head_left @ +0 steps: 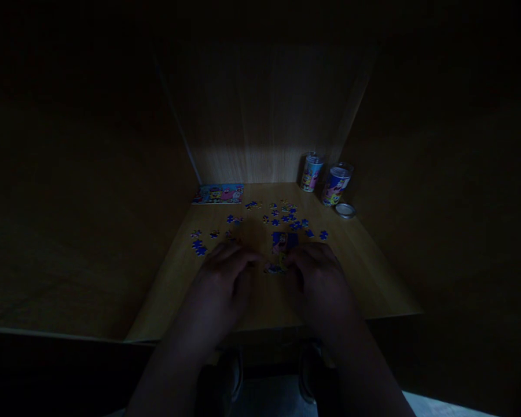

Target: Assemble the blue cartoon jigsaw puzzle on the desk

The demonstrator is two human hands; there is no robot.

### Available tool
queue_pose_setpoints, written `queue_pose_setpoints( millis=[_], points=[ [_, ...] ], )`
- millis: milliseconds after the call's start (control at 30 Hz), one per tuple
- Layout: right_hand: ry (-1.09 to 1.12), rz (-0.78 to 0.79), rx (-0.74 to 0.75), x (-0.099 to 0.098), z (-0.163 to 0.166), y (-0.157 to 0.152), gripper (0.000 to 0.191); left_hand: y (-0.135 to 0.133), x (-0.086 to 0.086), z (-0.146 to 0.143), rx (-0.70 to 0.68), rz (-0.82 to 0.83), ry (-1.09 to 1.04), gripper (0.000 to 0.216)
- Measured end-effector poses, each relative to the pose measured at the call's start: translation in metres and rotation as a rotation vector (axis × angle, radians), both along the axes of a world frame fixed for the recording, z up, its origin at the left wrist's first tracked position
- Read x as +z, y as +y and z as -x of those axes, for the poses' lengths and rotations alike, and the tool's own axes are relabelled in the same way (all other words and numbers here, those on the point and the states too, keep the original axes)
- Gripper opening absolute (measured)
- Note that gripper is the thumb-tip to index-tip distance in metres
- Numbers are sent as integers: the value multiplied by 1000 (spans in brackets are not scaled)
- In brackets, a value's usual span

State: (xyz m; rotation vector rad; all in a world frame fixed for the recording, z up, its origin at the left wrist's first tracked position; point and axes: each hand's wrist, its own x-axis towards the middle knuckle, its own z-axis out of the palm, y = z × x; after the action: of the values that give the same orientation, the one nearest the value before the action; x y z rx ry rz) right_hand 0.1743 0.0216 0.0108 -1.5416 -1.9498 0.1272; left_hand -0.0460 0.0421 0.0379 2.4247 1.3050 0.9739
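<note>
Both my hands are resting palm-down on the bench, and it's really dim in here. My left hand is lying flat with the fingers spread loosely, not gripping anything that I can make out. My right hand is sitting just beside the joined puzzle section, fingertips touching its near edge; whether I'm pinching a piece under there is too dark to tell.

That joined section is sitting between my hands and a bit further out, a small block of blue and yellow pieces already locked together. Beyond it, the loose puzzle pieces are lying scattered across the middle of the bench, mostly blue side showing, with a smaller bunch off to the left near my left hand.

Further back on the left, the cartoon reference picture is lying flat against the back wall. On the right at the back, two printed tubs are standing upright side by side, and a round lid is lying just in front of the nearer one.
</note>
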Motion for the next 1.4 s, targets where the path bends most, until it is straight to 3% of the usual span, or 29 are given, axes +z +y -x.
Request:
queue_pose_setpoints(
  millis=[100,200,400,533,767,1400],
  points=[
    [3,-1,7,-1,-1,0,18,-1,10,25,205,-72,-28,29],
    [-1,-2,13,-2,-2,1,19,3,10,39,236,-107,14,24],
    [1,14,11,0,-1,1,17,12,-11,25,24,-47,111,15],
    [-4,8,25,1,-1,0,16,14,-18,20,44,-17,161,21],
    [2,13,17,1,-1,0,17,17,-19,23,28,48,132,14],
    [-10,9,20,-1,-1,1,19,15,-17,6,-88,30,134,14]
  ],
)
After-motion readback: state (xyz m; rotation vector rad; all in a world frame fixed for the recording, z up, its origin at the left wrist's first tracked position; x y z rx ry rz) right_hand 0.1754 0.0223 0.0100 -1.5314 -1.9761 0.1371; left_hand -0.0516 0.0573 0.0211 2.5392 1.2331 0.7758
